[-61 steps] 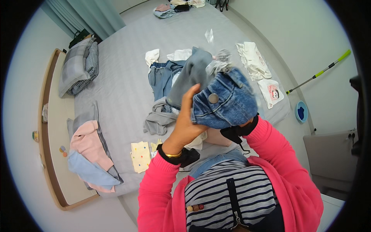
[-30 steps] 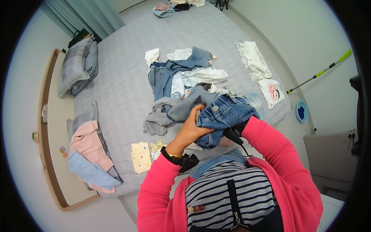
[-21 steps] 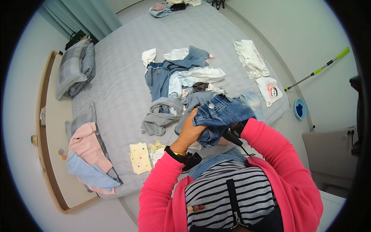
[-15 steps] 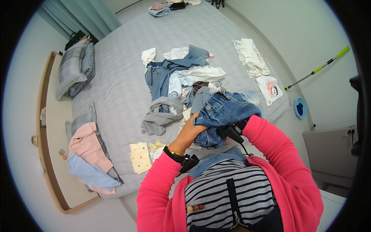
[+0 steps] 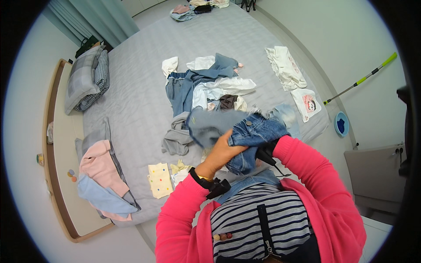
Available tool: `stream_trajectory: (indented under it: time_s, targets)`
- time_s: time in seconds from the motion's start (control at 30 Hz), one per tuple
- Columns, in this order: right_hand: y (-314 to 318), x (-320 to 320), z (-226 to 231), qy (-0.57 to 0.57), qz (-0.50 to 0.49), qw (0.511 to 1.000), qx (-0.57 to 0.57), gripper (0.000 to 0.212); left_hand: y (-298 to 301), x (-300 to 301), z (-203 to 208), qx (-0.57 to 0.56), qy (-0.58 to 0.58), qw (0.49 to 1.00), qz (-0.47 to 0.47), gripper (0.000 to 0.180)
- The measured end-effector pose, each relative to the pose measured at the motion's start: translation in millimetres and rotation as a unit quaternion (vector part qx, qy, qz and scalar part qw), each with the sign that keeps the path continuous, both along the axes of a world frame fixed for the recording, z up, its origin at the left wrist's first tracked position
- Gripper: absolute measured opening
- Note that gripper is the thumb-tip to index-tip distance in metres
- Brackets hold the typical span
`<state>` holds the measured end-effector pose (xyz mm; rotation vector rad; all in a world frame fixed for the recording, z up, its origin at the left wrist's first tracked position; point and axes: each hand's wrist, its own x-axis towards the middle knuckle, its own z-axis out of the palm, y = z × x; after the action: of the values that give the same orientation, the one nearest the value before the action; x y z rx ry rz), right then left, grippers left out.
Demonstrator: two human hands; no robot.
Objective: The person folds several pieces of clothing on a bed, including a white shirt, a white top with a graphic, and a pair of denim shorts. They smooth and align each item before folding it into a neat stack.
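A pair of blue denim jeans (image 5: 265, 130) with a metal waist button is held up over the near edge of the bed. My left hand (image 5: 223, 153) grips the waistband, thumb on top. Behind and inside the denim my right hand is almost wholly hidden; its black-strapped wrist shows at the cloth's edge, but its fingers do not. A paler grey-blue length of cloth (image 5: 215, 125), blurred by motion, stretches leftward from the jeans. Below it lies a crumpled grey garment (image 5: 177, 142).
A heap of clothes (image 5: 206, 83) fills the bed's middle. White shirts (image 5: 285, 68) lie at right, a dotted yellow cloth (image 5: 160, 180) near left, and a pink sweater (image 5: 103, 168) by the headboard. A mop pole (image 5: 351, 85) and blue bucket (image 5: 341, 124) stand beyond the bed.
The grey-blue length of cloth has swung out to the left over the grey garment. My left hand has moved slightly right and down, still gripping the jeans.
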<state>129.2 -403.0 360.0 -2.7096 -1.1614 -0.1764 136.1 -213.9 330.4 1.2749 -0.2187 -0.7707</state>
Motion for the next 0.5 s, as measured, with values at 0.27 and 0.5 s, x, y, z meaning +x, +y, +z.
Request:
stream_trajectory:
  time_s: [0.27,0.5]
  targets:
    - [8.3,-0.5,2.9,0.021,-0.019,0.999,-0.041,0.03,-1.4,10.4,-21.0,0.175,-0.301,0.937,0.012,0.04]
    - [2.8,-3.7,13.9,0.02,-0.06,0.998,-0.028,0.025,2.0,0.3,-26.1,0.006,-0.128,0.992,0.014,0.044]
